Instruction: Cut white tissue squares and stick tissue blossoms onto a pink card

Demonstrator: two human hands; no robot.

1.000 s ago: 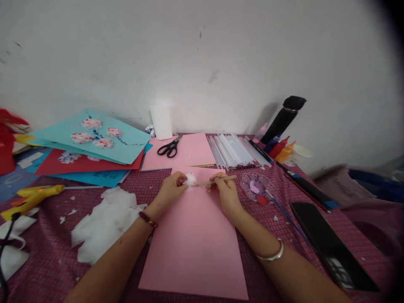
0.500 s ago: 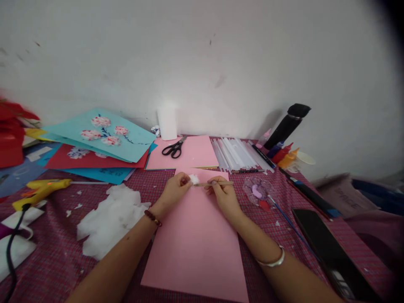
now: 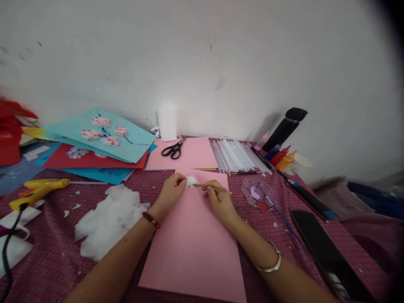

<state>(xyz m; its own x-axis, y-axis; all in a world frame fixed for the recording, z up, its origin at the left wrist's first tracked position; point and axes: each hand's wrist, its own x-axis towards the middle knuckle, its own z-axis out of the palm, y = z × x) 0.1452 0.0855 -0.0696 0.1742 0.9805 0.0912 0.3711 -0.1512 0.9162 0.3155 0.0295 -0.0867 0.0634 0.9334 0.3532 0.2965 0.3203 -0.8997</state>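
Observation:
A pink paper sheet point(image 3: 192, 248) lies lengthwise in front of me. Near its far end rests a small white tissue tuft point(image 3: 191, 180). My left hand point(image 3: 172, 191) is closed beside the tuft's left edge, thumb and fingers pressed together; whatever is between them is hidden. From the right, my right hand point(image 3: 221, 204) pinches a thin tan stick point(image 3: 198, 185) whose tip reaches the tuft's lower right edge. Whether it is a pencil or a plain stick I cannot tell. A crumpled heap of white tissue point(image 3: 109, 223) lies left of the sheet.
Black scissors point(image 3: 173, 149) lie on pink paper behind. Blossom cards point(image 3: 132, 145) and a yellow glue gun point(image 3: 41, 189) are at left. To the right are glue sticks point(image 3: 235, 153), a paint palette point(image 3: 252, 191), a paintbrush point(image 3: 285, 219), paint bottles point(image 3: 280, 156) and a phone-like black slab point(image 3: 322, 248).
My left fingers have drawn back slightly left from the tuft, which shows more fully. My right hand and the stick have shifted a little left and down.

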